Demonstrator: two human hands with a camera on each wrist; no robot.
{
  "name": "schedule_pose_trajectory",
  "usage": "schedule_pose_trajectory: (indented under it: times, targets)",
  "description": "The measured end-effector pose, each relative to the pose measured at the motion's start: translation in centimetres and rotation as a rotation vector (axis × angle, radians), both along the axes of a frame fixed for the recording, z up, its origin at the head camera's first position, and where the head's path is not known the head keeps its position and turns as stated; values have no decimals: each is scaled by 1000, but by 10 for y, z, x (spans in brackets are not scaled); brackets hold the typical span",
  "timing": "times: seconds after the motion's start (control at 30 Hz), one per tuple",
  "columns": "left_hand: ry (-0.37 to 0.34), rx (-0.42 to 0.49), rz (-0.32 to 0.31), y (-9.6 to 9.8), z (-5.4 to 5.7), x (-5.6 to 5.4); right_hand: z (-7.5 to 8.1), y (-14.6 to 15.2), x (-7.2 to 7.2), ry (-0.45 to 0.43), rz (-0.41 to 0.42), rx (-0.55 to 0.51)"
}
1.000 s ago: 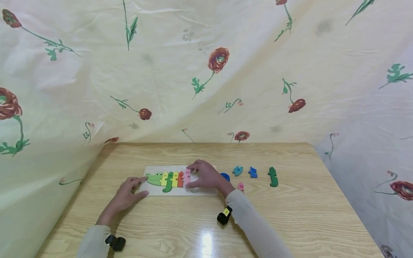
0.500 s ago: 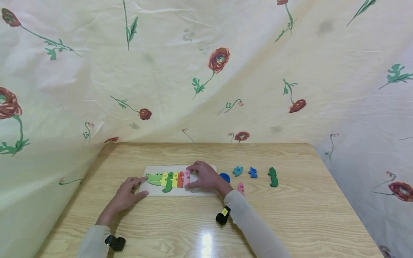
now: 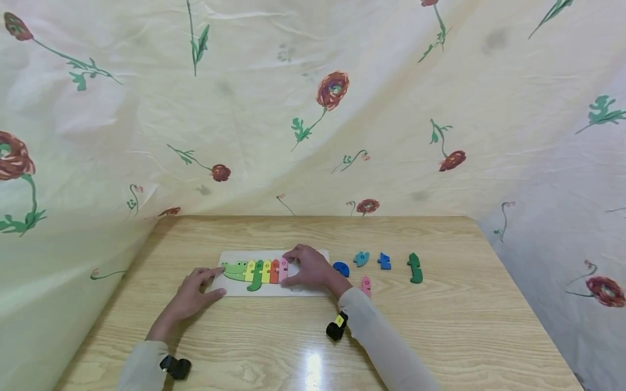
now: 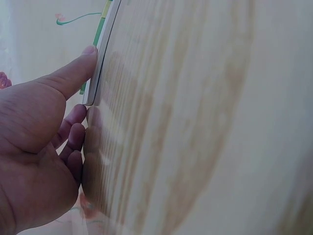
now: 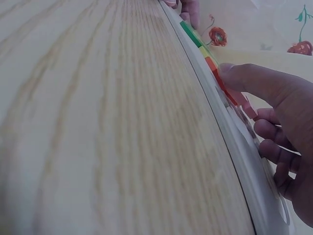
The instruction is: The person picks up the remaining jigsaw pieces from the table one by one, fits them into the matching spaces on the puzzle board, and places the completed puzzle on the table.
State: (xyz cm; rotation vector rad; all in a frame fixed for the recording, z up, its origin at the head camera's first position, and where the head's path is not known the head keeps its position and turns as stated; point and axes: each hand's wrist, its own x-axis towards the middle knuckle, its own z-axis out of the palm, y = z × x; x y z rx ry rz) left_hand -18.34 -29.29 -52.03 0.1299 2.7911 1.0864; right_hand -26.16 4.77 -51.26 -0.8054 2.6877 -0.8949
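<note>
A white puzzle board (image 3: 264,253) lies on the table with a green crocodile head (image 3: 236,272) at its left. Yellow, green and red segments (image 3: 274,271) follow the head, set side by side in the board. My right hand (image 3: 313,267) pinches a pink puzzle piece (image 3: 283,266) between thumb and fingers, right against the red segment. In the right wrist view the pink piece (image 5: 249,108) stands tilted above the board's surface. My left hand (image 3: 192,293) rests on the board's left end, thumb and index finger spread on it; its other fingers (image 4: 76,137) are bent against the tabletop.
Right of the board lie loose pieces: a blue rounded one (image 3: 341,269), a light blue one (image 3: 361,259), a blue one (image 3: 384,261), a pink one (image 3: 366,286) and a dark green leg piece (image 3: 415,268). A flowered cloth (image 3: 254,136) hangs behind the wooden table (image 3: 274,342).
The pink piece in my right hand has settled slightly closer against the red segment. The right wrist has shifted a little to the left; my left hand stays in place.
</note>
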Motion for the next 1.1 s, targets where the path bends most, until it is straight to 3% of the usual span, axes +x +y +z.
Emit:
schedule_pose_trajectory:
  times: [1.1]
  targets:
    - [-2, 1, 3, 1, 2, 2, -2, -1, 1, -12, 16, 70]
